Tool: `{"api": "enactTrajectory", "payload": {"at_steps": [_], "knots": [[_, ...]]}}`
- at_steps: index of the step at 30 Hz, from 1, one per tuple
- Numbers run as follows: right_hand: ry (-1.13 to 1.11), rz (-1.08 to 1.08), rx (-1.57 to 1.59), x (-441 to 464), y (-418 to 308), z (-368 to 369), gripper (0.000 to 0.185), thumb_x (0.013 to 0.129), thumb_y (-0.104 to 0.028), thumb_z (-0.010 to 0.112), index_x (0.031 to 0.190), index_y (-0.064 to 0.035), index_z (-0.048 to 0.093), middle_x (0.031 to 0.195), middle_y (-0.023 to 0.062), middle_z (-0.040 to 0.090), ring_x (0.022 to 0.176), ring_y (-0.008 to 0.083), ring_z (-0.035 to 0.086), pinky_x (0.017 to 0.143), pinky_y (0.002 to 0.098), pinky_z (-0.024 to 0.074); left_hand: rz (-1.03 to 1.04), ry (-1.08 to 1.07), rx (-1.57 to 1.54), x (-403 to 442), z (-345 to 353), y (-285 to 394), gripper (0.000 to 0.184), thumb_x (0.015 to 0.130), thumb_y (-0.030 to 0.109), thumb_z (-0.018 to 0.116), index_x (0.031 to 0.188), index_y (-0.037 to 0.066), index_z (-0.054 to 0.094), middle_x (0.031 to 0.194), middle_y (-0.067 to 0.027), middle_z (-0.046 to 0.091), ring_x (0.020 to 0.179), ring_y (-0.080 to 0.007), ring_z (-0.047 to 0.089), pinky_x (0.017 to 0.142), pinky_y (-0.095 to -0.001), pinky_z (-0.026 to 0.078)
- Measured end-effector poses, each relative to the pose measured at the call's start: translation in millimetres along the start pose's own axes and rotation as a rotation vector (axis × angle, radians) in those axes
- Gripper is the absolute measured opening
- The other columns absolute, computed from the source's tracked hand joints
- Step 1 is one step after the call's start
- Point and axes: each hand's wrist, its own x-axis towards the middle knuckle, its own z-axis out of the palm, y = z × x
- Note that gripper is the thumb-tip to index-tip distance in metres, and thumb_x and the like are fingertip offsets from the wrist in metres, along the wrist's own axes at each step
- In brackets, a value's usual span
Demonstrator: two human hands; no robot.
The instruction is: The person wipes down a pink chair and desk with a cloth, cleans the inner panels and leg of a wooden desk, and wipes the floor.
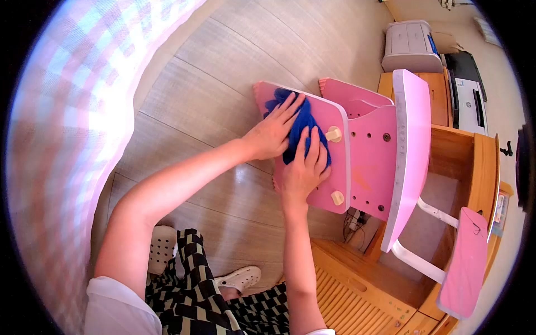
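Note:
A bunched blue cloth (301, 125) lies against the nearest panel (329, 184) of a pink child's chair. My left hand (273, 133) rests on the upper-left part of the cloth, its fingers bent over the folds. Lower and to the right, my right hand (305, 170) grips the cloth's lower end with fingers slightly apart, pressing it to the panel. Two cream knobs, an upper knob (333, 134) and a lower knob (337, 197), stick out of the panel right of my hands. The cloth's underside is hidden.
The chair's seat (406, 162) and small backrest (464, 262) extend rightward. Behind them stand a wooden desk (486, 167), a printer (469, 103) and a pale drawer box (410, 47). A slatted wooden panel (352, 296) is at lower right; a checked curtain (72, 139) hangs left.

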Motion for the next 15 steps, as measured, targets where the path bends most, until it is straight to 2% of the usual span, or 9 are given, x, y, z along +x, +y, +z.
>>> {"api": "enactTrajectory", "payload": {"at_steps": [2,5,7,9,10,15], "knots": [[0.122,0.029,-0.017,-2,5,1,0.068,0.073,-0.044,0.071,0.134,-0.0197,0.054,0.143,-0.0042,0.045,0.12,0.0187,0.044,0.093,0.0454,0.0307,0.152,-0.08,0.055,2,-5,1,0.079,0.082,0.031,0.057,0.145,-0.004,0.026,0.155,-0.0227,0.014,0.143,-0.0437,0.015,0.115,-0.0534,0.018],[0.148,0.063,0.004,-10,7,-21,0.062,0.075,-0.041,0.07,0.132,-0.0199,0.055,0.141,-0.0058,0.047,0.119,0.0178,0.044,0.093,0.0448,0.0306,0.262,-0.076,-0.058,-2,-15,15,0.075,0.085,0.031,0.055,0.146,-0.002,0.026,0.156,-0.0226,0.014,0.143,-0.0426,0.014,0.114,-0.0527,0.019],[0.141,0.049,-0.014,-13,20,-28,0.057,0.078,-0.038,0.067,0.131,-0.0194,0.056,0.141,-0.0053,0.047,0.118,0.0184,0.045,0.093,0.0445,0.0304,0.237,-0.011,-0.106,0,0,30,0.074,0.087,0.034,0.054,0.147,0.0,0.026,0.156,-0.0199,0.015,0.144,-0.0412,0.013,0.114,-0.0526,0.02],[0.226,0.054,-0.031,-14,21,-26,0.055,0.08,-0.039,0.065,0.13,-0.019,0.058,0.14,-0.0037,0.048,0.116,0.019,0.046,0.094,0.0432,0.0301,0.173,0.022,-0.125,1,4,37,0.074,0.088,0.036,0.056,0.147,0.003,0.026,0.157,-0.0171,0.017,0.144,-0.0399,0.013,0.113,-0.054,0.02],[0.237,0.062,0.006,-14,17,-29,0.045,0.085,-0.008,0.057,0.129,-0.0165,0.059,0.137,0.0,0.049,0.12,0.0204,0.044,0.097,0.0411,0.028,0.115,0.03,-0.082,2,5,40,0.068,0.09,0.032,0.055,0.146,0.004,0.03,0.156,-0.0148,0.019,0.144,-0.0388,0.015,0.112,-0.0552,0.022],[0.292,0.055,-0.055,-17,15,-14,0.045,0.084,-0.006,0.058,0.127,-0.0161,0.06,0.135,-0.0003,0.051,0.118,0.0201,0.044,0.097,0.0395,0.0285,0.143,0.039,0.065,8,7,41,0.058,0.089,0.023,0.056,0.142,0.007,0.04,0.155,-0.0134,0.025,0.143,-0.0376,0.02,0.11,-0.0553,0.025]]}}
